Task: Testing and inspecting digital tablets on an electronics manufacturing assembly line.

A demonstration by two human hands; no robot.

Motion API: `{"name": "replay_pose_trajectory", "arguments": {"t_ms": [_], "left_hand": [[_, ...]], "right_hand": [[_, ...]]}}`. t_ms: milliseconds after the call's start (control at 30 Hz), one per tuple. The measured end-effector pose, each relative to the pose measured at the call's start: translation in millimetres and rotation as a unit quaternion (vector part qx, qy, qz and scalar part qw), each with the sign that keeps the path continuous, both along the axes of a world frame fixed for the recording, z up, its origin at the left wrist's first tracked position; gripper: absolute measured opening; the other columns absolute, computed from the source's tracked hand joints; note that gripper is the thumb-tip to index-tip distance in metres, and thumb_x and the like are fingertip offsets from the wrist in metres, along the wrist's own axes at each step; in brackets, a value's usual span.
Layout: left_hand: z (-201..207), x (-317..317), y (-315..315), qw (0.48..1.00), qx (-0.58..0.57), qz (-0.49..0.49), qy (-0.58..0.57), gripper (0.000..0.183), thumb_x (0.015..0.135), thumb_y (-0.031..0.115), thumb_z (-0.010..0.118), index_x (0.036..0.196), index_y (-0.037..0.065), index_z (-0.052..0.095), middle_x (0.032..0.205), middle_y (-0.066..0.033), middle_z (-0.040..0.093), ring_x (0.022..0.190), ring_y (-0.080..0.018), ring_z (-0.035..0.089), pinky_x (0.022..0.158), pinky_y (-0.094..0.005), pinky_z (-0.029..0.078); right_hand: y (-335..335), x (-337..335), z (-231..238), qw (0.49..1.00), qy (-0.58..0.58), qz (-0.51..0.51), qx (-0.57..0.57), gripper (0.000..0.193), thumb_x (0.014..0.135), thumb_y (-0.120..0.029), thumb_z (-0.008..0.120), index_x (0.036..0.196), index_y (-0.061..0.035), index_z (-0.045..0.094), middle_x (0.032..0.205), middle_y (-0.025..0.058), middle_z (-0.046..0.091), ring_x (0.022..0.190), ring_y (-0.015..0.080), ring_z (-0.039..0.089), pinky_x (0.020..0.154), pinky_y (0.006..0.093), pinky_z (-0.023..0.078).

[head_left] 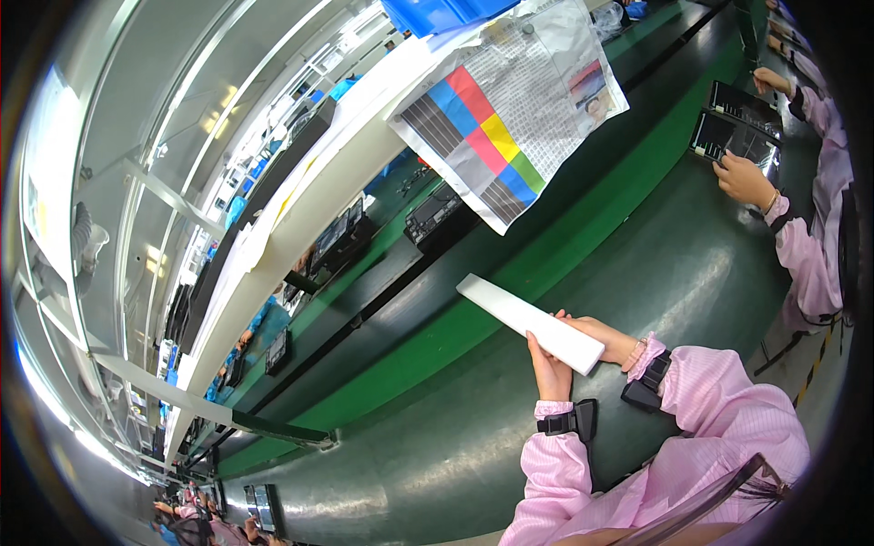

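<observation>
A long, narrow white bar (528, 320), like a slim box, is held at a slant above the green work surface. Its near end rests between my two hands, and its far end points away to the upper left. My left hand (552, 375) grips it from the near side, with the thumb up along its edge. From the right, my right hand (608, 340) closes on the other side of the bar, its fingers partly hidden behind it. Both forearms wear pink striped sleeves, with a black strap at each wrist.
A printed sheet with colour blocks (519, 118) hangs from the shelf ahead. Black devices (442, 217) sit on the conveyor line beyond the green strip. At right, a co-worker's hands (748, 182) handle a dark open panel (728, 135). A metal bracket (282, 428) juts in at lower left.
</observation>
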State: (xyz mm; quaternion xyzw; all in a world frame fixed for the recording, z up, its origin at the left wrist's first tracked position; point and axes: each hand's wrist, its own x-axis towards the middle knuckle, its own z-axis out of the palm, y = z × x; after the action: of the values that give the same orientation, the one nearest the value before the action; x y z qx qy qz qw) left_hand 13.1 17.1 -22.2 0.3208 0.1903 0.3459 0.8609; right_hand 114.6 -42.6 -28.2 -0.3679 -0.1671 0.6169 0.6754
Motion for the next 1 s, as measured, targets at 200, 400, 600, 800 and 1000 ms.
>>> {"name": "replay_pose_trajectory", "arguments": {"t_ms": [200, 400, 600, 800, 1000], "left_hand": [[-2.4, 0.1, 0.5, 1.000, 0.002, 0.000, -0.005, 0.057, 0.097, 0.048, 0.031, 0.124, 0.000, 0.045, 0.125, -0.0166, 0.052, 0.116, -0.0293, 0.050, 0.101, -0.0406, 0.039], [-2.4, 0.0, 0.6, 1.000, -0.003, -0.002, -0.007, 0.057, 0.097, 0.048, 0.031, 0.124, 0.000, 0.045, 0.124, -0.0168, 0.052, 0.116, -0.0291, 0.050, 0.101, -0.0406, 0.039], [0.3, -0.2, -0.6, 1.000, 0.003, 0.003, 0.006, 0.057, 0.097, 0.048, 0.030, 0.124, 0.000, 0.044, 0.124, -0.0169, 0.052, 0.116, -0.0291, 0.050, 0.101, -0.0407, 0.039], [0.8, -0.1, -0.5, 1.000, 0.005, 0.001, 0.004, 0.058, 0.097, 0.048, 0.030, 0.125, 0.000, 0.044, 0.125, -0.0171, 0.052, 0.117, -0.0294, 0.049, 0.102, -0.0407, 0.038], [-1.9, 0.7, 0.1, 1.000, 0.002, 0.000, -0.004, 0.058, 0.097, 0.048, 0.031, 0.125, -0.001, 0.044, 0.125, -0.0172, 0.051, 0.117, -0.0296, 0.049, 0.102, -0.0406, 0.038]], "right_hand": [[0.1, 0.8, -2.1, 1.000, -0.001, 0.003, 0.001, 0.039, 0.095, -0.034, 0.050, 0.111, 0.0004, 0.059, 0.095, 0.0006, 0.063, 0.077, 0.0041, 0.060, 0.066, 0.0205, 0.049], [-0.2, 0.6, 1.9, 1.000, 0.009, 0.006, -0.003, 0.034, 0.095, -0.032, 0.051, 0.111, -0.0028, 0.058, 0.093, 0.0001, 0.063, 0.078, 0.0047, 0.060, 0.065, 0.0208, 0.049], [0.9, -0.7, -1.4, 1.000, 0.019, -0.008, -0.006, 0.037, 0.095, -0.031, 0.051, 0.111, 0.0015, 0.059, 0.093, 0.0015, 0.064, 0.075, 0.0049, 0.061, 0.063, 0.0203, 0.049], [-0.3, 0.4, 1.3, 1.000, 0.009, 0.008, -0.003, 0.035, 0.094, -0.033, 0.051, 0.109, -0.0020, 0.059, 0.093, 0.0000, 0.063, 0.076, 0.0042, 0.060, 0.064, 0.0205, 0.049], [-0.6, -0.2, 1.6, 1.000, 0.017, -0.005, 0.000, 0.037, 0.095, -0.032, 0.051, 0.111, 0.0011, 0.059, 0.094, 0.0018, 0.064, 0.075, 0.0048, 0.061, 0.063, 0.0203, 0.049]]}}
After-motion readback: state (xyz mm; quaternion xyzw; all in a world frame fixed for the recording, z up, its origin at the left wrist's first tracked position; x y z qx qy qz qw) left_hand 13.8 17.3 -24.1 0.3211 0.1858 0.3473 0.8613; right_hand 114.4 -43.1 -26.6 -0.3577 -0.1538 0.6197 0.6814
